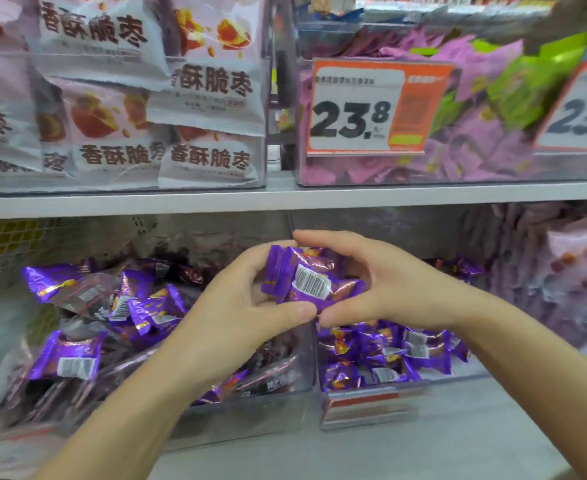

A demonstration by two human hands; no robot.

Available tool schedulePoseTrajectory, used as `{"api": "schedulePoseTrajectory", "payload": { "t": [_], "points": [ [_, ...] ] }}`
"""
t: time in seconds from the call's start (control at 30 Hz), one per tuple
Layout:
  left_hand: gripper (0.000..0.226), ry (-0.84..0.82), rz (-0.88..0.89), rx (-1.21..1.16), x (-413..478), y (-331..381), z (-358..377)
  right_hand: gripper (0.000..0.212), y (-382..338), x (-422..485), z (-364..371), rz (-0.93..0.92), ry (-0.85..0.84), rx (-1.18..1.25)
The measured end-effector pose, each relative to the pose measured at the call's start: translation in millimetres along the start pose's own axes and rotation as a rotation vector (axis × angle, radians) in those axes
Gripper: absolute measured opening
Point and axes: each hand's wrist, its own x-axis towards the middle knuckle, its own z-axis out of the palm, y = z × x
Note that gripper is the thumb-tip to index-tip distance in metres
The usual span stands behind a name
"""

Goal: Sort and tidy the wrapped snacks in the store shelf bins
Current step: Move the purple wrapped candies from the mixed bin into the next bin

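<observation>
upper shelf [285, 199]: left clear bin [112, 190] of white bags [209, 157], right clear bin [458, 180] of pink and green packets [465, 157], gap between | lower shelf [475, 431]: wide clear bin [250, 420] just beside narrow clear bin [364, 412], both holding purple packets [371, 344]

White-and-pink plastic snack bags [209, 88], in the upper-left clear plastic bin [112, 189]: dark brown characters 香酥脆枣 on each front.
Orange-and-white paper price card [354, 112], on the front of the upper-right clear plastic bin [423, 180]: large black 23.8; smaller print blurred.
Second orange-edged price card [583, 112], far right: 23, remainder cut off.
Purple foil-wrapped snack [311, 282]: white barcode label, digits illegible.
</observation>
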Motion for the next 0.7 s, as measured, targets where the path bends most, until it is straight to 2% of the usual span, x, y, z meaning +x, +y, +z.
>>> {"api": "schedulePoseTrajectory", "payload": {
  "t": [0.13, 0.23, 0.3, 0.4, 0.5, 0.57, 0.7],
  "points": [
    [0.048, -0.052, 0.049, 0.269, 28, 8, 52, 0.082, 23, -38, -42, 0.119, 0.075, 0.107],
    [0.056, -0.098, 0.033, 0.454, 56, 7, 89, 0.077, 43, -64, -69, 0.189, 0.140, 0.097],
    [0.051, -0.178, 0.022, 0.514, 73, 3, 111, 0.071, 59, -75, -81, 0.248, 0.141, 0.099],
    [0.038, -0.293, -0.014, 0.624, 85, -7, 130, 0.064, 81, -86, -94, 0.332, 0.035, 0.078],
    [0.045, -0.370, -0.129, 0.674, 85, -22, 132, 0.059, 100, -90, -101, 0.454, -0.116, 0.170],
    [0.049, -0.327, -0.186, 0.716, 84, -34, 129, 0.058, 112, -90, -101, 0.521, -0.209, 0.138],
    [0.036, -0.183, -0.206, 0.795, 79, -49, 123, 0.055, 125, -87, -94, 0.553, -0.397, -0.090]
  ]
}}
